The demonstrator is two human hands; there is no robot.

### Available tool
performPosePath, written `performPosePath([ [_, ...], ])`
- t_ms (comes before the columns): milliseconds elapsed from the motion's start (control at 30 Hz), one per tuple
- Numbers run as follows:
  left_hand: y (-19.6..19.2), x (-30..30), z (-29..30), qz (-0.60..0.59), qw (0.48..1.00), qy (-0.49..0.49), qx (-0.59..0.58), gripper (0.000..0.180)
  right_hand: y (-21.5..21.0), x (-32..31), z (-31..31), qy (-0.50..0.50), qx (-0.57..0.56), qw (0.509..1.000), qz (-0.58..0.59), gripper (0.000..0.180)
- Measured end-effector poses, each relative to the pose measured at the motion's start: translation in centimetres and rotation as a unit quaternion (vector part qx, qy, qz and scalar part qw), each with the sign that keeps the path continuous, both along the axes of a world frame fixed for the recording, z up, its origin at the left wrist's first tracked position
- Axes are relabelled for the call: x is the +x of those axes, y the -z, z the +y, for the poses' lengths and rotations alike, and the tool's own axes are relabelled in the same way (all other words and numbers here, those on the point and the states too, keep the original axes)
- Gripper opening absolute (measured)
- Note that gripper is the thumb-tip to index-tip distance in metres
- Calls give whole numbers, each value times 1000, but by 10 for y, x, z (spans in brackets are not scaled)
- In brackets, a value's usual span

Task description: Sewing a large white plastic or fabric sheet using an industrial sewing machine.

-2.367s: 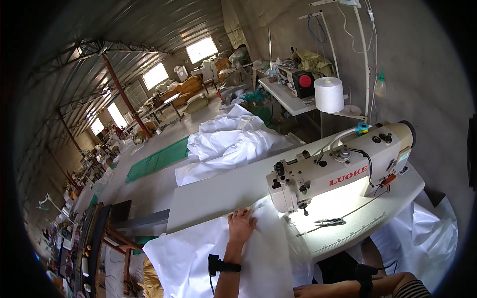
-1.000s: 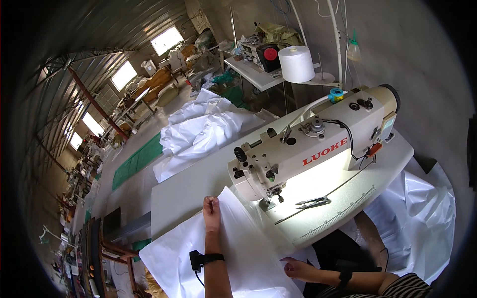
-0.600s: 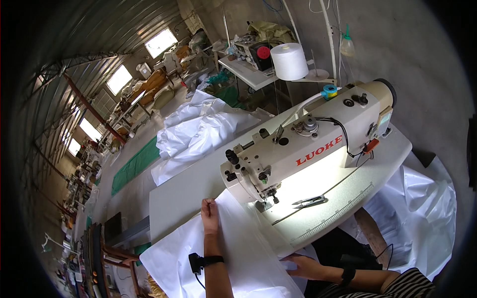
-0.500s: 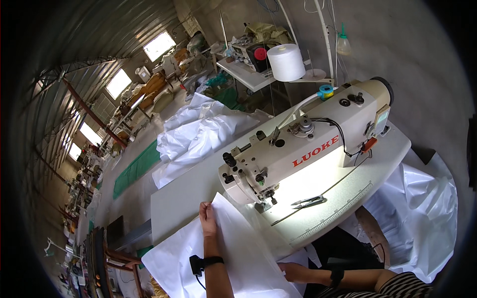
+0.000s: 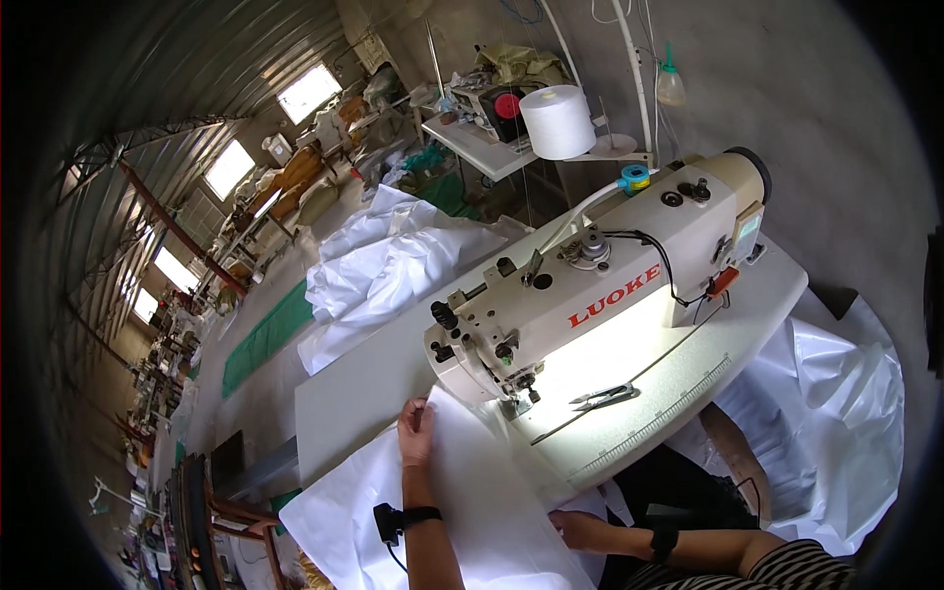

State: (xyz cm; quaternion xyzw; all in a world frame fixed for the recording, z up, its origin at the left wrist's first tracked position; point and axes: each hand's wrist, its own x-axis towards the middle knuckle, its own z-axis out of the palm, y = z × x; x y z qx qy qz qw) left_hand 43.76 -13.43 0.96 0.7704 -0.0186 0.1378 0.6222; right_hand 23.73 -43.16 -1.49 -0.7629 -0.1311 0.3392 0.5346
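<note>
A broad, glossy white sheet of plastic-like fabric [image 5: 482, 501] fills the lower middle, spread over the near end of a pale tabletop [image 5: 359, 388] and drooping past its front edge. It looks thin, light and limp, likely slippery on its smooth face and quick to crease; tearing seems a lesser worry than sliding or skewing. The best hold would probably be a flat pinch on the edges, one hand near the top corner and the other lower down, keeping the surface between them taut.

Nearest, the right hand [image 5: 582, 532] is at the sheet's lower right edge, thumb side toward the fabric; its fingertips are partly hidden, so whether they grip or merely touch cannot be told. Farther up, the left hand [image 5: 416, 433] has its fingers curled in toward the thumb, apparently pinching the upper left edge. The sheet's pointed top corner rises just beside those fingers, and most of the sheet lies between the two hands.

Just beyond the corner stands a cream-coloured industrial sewing machine [image 5: 610, 285], its lamp lighting small metal thread snips [image 5: 607, 396] to the right of the needle area. Past the tabletop lies a crumpled white heap of similar sheeting [image 5: 393, 256].
</note>
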Motion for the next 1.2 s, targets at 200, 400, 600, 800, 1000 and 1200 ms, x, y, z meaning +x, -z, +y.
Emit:
performPosePath([
  [200,15,3,4,-8,999,12,29,4,-10,-3,-35,35,50,997,-36,26],
  [400,19,-10,30,-42,997,1,59,5,-93,49,-96,124,-132,809,-559,25],
  [600,-10,-9,5,-6,997,-3,-73,24,-75,91,-101,130,-345,702,-609,30],
  [800,-18,-12,0,-47,984,-16,-173,21,-62,10,-48,36,-26,953,-300,28],
  [1000,-9,-12,-5,-6,1000,7,-14,12,-8,4,-20,-91,-57,981,-164,28],
  [1200,-21,-20,-2,-36,994,-62,-78,20,-18,-11,-41,38,-21,963,-267,32],
])
